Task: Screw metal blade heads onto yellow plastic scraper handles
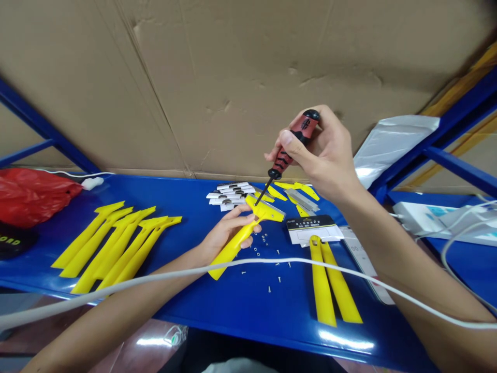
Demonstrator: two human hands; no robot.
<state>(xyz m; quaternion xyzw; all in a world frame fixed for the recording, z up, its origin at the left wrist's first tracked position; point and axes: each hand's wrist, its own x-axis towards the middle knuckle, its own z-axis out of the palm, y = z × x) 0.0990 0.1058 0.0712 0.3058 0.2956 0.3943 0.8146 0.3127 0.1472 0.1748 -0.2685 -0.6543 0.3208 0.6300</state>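
Observation:
My left hand (225, 232) grips a yellow plastic scraper (233, 247) by its handle, the wide head pointing up and right with a blade in it. Held by its red and black handle in my right hand (324, 155), a screwdriver (289, 153) has its dark tip down on the scraper's head (264, 207). Several small screws and nuts (267, 248) lie loose on the blue shelf (240, 305) just below the scraper.
Several yellow scraper handles (116, 243) lie in a row at the left, two more (332, 280) at the right. Steel blades (231, 196) and yellow parts (298, 194) sit behind. A white cable (135, 282) crosses my arms. Red bag (31, 194) far left, cardboard wall (233, 77) behind.

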